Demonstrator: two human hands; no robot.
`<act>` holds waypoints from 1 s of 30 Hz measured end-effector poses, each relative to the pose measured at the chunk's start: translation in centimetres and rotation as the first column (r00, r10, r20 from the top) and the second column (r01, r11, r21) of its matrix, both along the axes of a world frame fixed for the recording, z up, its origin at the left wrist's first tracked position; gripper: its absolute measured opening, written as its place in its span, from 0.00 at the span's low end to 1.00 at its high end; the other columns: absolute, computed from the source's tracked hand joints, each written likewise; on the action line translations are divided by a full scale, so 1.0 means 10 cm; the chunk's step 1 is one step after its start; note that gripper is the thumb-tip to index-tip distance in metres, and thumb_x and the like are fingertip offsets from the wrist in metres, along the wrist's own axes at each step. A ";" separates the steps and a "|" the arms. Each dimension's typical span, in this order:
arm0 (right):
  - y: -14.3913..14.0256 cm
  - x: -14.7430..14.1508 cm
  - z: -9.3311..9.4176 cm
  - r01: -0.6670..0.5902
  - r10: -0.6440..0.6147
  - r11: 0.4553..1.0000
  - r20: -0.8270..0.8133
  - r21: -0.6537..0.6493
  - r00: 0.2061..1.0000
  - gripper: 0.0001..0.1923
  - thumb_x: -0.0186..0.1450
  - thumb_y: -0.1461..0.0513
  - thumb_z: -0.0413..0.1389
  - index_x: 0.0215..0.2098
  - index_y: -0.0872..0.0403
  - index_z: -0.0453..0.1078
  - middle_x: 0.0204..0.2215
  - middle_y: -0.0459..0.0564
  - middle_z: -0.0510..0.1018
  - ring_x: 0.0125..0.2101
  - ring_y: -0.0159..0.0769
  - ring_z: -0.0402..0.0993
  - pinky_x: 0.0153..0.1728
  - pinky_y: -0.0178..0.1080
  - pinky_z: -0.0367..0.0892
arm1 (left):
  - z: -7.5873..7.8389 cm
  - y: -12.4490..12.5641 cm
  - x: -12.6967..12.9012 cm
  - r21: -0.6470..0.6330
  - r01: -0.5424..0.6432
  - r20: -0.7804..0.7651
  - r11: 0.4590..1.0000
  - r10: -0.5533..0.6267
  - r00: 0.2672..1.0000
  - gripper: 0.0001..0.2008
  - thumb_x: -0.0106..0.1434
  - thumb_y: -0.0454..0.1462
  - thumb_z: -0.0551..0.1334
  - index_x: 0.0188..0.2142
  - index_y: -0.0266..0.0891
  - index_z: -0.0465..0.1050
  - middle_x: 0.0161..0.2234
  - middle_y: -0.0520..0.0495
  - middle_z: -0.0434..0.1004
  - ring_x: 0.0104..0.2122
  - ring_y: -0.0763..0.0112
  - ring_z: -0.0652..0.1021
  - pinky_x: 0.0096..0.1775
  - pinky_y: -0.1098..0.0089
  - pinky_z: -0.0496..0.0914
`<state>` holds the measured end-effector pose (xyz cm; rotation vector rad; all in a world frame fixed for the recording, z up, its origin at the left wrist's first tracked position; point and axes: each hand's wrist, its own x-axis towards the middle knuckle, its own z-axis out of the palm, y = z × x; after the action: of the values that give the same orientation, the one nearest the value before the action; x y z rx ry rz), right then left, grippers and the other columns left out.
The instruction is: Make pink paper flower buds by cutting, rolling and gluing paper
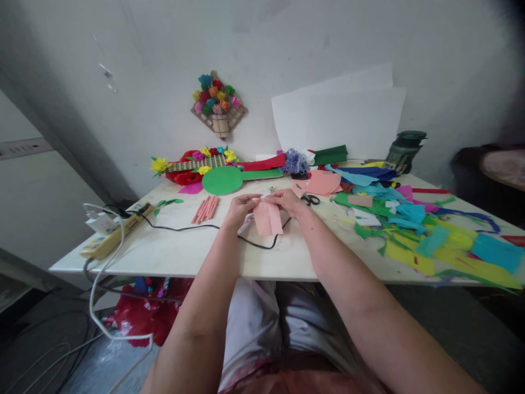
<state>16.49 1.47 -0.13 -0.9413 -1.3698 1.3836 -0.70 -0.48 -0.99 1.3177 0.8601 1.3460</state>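
Note:
My left hand (241, 209) and my right hand (289, 201) meet over the middle of the table, fingers pinched along the top edge of a peach paper piece (267, 220). The paper hangs down toward me with a fold line running through it. Something whitish shows behind it, too small to make out. Left of my hands lie several rolled pink paper sticks (205, 209). Just beyond my right hand rests a pair of black-handled scissors (310, 200). More peach paper sheets (325, 182) lie behind the scissors.
A green cardboard disc (222, 180) lies at the back. Coloured paper scraps (430, 241) cover the right side, with a dark bottle (404, 153) behind. A yellow power strip (117, 232) sits at left; its black cable (180, 226) runs under my hands.

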 end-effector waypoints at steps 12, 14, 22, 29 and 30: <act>0.01 -0.02 0.00 -0.007 0.001 0.985 0.039 0.171 0.999 0.14 0.43 0.55 0.65 0.22 0.57 0.73 0.17 0.42 0.71 0.19 0.26 0.62 0.22 0.32 0.58 | 0.03 -0.01 0.01 -0.049 0.041 0.106 0.998 -0.036 0.994 0.19 0.40 0.38 0.71 0.33 0.34 0.77 0.25 0.48 0.77 0.23 0.77 0.73 0.28 0.74 0.66; -0.01 -0.03 0.01 -0.010 0.004 0.982 0.031 0.189 1.000 0.14 0.44 0.55 0.64 0.23 0.57 0.73 0.19 0.43 0.73 0.21 0.26 0.63 0.23 0.31 0.59 | 0.04 -0.02 0.01 -0.051 0.043 0.123 0.998 -0.036 0.992 0.18 0.39 0.37 0.72 0.33 0.34 0.77 0.23 0.49 0.76 0.22 0.78 0.72 0.27 0.75 0.65; -0.01 0.00 0.02 -0.036 0.040 0.981 -0.020 0.190 0.999 0.15 0.42 0.56 0.66 0.26 0.57 0.75 0.23 0.46 0.77 0.24 0.29 0.68 0.29 0.34 0.64 | 0.03 -0.01 -0.01 -0.064 0.042 0.087 0.997 -0.037 0.996 0.20 0.39 0.39 0.72 0.34 0.34 0.77 0.24 0.49 0.76 0.21 0.78 0.72 0.26 0.74 0.65; -0.02 0.04 0.04 -0.059 0.061 0.984 -0.006 0.171 0.998 0.13 0.42 0.58 0.66 0.26 0.56 0.76 0.22 0.46 0.76 0.24 0.30 0.69 0.28 0.35 0.64 | 0.00 0.02 -0.04 -0.066 0.068 0.085 0.996 -0.063 0.994 0.20 0.40 0.38 0.71 0.35 0.34 0.78 0.24 0.48 0.76 0.21 0.77 0.72 0.25 0.74 0.65; -0.03 0.04 0.04 -0.061 0.063 0.984 -0.005 0.169 0.998 0.14 0.42 0.57 0.66 0.25 0.56 0.76 0.21 0.46 0.76 0.24 0.30 0.69 0.28 0.35 0.64 | 0.00 0.03 -0.04 -0.066 0.068 0.084 0.995 -0.063 0.994 0.20 0.40 0.38 0.72 0.35 0.34 0.78 0.24 0.48 0.76 0.20 0.77 0.72 0.25 0.74 0.65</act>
<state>16.91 1.20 0.31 -0.7842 -1.4945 1.2936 -1.09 -0.22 -1.02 1.2188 0.7941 1.2988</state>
